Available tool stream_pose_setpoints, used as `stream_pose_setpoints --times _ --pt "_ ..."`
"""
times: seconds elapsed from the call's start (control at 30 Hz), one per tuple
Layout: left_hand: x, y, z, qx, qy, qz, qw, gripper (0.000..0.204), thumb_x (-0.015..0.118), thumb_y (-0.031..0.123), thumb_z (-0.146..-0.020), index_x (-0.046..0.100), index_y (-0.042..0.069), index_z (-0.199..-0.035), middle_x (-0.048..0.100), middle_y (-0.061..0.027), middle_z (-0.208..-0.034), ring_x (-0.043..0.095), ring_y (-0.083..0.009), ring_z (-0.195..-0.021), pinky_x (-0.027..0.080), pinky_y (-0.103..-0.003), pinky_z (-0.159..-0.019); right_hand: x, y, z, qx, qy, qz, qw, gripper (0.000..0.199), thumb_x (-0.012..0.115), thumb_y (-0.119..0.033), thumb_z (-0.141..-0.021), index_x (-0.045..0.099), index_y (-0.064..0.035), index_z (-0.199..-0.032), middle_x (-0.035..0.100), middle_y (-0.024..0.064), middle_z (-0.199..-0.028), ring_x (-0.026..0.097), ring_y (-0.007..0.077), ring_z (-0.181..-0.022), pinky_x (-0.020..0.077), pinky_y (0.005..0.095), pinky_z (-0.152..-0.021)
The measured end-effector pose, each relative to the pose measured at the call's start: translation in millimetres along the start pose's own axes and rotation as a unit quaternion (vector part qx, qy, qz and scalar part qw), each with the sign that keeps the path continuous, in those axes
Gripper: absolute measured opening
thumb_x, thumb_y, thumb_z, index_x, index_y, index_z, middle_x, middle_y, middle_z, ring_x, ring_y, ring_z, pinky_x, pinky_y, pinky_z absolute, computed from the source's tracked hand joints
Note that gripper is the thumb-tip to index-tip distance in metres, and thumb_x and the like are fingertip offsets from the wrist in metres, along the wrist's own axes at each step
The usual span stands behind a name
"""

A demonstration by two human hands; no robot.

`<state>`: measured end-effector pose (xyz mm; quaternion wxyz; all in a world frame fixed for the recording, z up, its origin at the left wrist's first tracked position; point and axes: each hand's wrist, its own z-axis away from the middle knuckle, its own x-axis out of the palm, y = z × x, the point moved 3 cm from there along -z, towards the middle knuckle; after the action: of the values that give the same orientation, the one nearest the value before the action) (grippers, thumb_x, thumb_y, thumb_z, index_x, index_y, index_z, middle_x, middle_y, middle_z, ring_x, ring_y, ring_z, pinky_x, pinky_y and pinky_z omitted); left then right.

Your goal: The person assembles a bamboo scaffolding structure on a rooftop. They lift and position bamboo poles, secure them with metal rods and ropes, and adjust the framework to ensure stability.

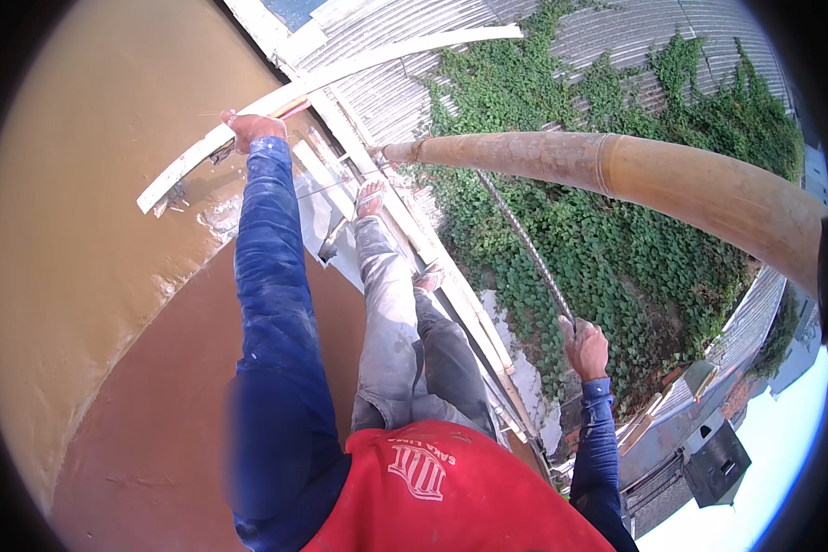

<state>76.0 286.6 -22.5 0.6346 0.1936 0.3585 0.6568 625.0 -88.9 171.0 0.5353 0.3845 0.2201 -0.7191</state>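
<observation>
My left hand (251,131) reaches far forward and is closed around a long pale straightedge board (377,57), left of its middle. A red-orange strip (296,109) shows beside that wrist; what it belongs to is hidden. Lower and to the right, my right hand (586,348) is closed on the near end of a thin grey twisted rope (529,241). This rope runs up taut to a thick bamboo pole (690,179), passing behind it. My feet, one of them at a bare foot (371,198), stand on narrow timber planks (455,285).
On the left spreads a broad brown surface (110,184), with a darker reddish part (175,396) nearer me. Past the planks lie leafy vines (561,230) over a corrugated roof (405,28). A dark box-like structure (718,465) stands at lower right.
</observation>
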Motion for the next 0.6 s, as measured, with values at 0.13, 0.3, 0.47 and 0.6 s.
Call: stream_pose_setpoints --times 0.13,0.3,0.47,0.6 --pt "-0.8 12.0 30.7 -0.013 -0.127 0.071 0.989 0.066 0.073 0.041 -0.082 0.055 -0.008 -0.124 0.065 -0.0202 -0.120 0.067 -0.0366 -0.099 0.057 -0.050 -0.084 18.5 70.2 65.8 0.078 -0.013 -0.071 0.994 0.054 0.056 -0.051 -0.098 0.067 0.0001 -0.084 0.068 0.0268 -0.084 0.065 0.0481 -0.083 0.0511 0.0559 -0.076" --pt "0.1 35.9 27.3 0.035 -0.115 0.085 0.989 0.067 0.072 0.038 -0.082 0.051 -0.012 -0.122 0.062 -0.0223 -0.120 0.066 -0.0369 -0.099 0.056 -0.050 -0.084 32.0 74.9 79.6 0.134 -0.061 -0.112 0.983 0.058 0.056 -0.053 -0.098 0.067 0.0019 -0.084 0.067 0.0297 -0.090 0.064 0.0501 -0.088 0.0505 0.0556 -0.079" --pt "-12.2 56.2 49.9 0.045 -0.144 0.089 0.985 0.070 0.072 0.034 -0.079 0.046 -0.013 -0.125 0.060 -0.0222 -0.122 0.064 -0.0374 -0.101 0.056 -0.052 -0.085 61.3 46.8 71.5 0.060 -0.011 -0.134 0.989 0.055 0.058 -0.053 -0.097 0.069 -0.0004 -0.085 0.066 0.0285 -0.085 0.064 0.0475 -0.084 0.0495 0.0547 -0.076" --pt "-13.8 78.3 74.0 0.051 -0.199 0.117 0.972 0.069 0.072 0.029 -0.078 0.043 -0.012 -0.127 0.059 -0.0195 -0.120 0.063 -0.0351 -0.101 0.055 -0.052 -0.087 80.7 21.4 73.0 0.121 -0.039 -0.139 0.982 0.055 0.056 -0.055 -0.097 0.073 -0.0032 -0.094 0.067 0.0274 -0.087 0.065 0.0480 -0.087 0.0510 0.0548 -0.079"
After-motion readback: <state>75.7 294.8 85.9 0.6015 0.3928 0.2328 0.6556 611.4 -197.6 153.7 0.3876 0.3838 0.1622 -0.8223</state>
